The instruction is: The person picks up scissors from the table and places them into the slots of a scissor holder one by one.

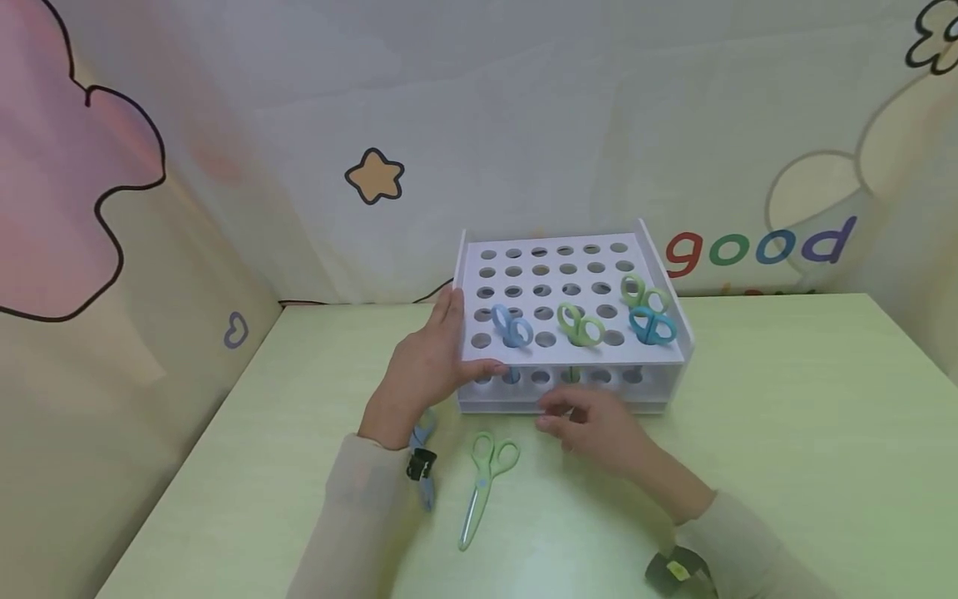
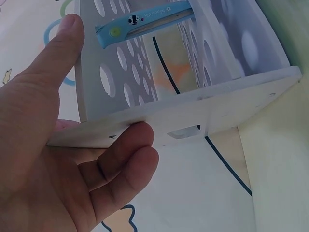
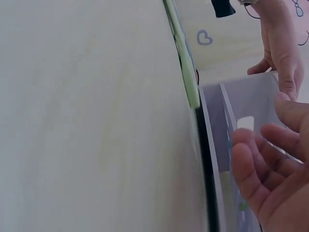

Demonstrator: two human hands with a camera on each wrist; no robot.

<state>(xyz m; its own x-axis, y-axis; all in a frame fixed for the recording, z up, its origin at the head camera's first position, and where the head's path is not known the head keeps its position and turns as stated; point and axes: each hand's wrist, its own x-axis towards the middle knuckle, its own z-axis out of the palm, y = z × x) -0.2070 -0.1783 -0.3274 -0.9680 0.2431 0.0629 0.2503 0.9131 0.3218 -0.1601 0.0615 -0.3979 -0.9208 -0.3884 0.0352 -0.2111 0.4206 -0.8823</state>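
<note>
A white rack (image 1: 554, 358) with rows of round holes stands on the table. My left hand (image 1: 422, 366) grips its left side, thumb over the front edge and fingers against the side panel (image 2: 183, 116). Just in front of the rack is my right hand (image 1: 599, 428), fingers loosely bent and holding nothing. Light blue scissors (image 1: 512, 327), green scissors (image 1: 578, 327), teal scissors (image 1: 652, 326) and another green pair (image 1: 644, 294) stand in the holes, handles up. Green scissors (image 1: 480, 487) lie on the table between my forearms. Blue scissors (image 1: 427, 492) lie partly hidden by my left wrist.
The pale green table (image 1: 786, 433) reaches to a printed cloth backdrop (image 1: 524, 125) behind the rack. A thin dark cord (image 1: 432, 291) runs along the table's back edge. Wrist cameras sit on both sleeves.
</note>
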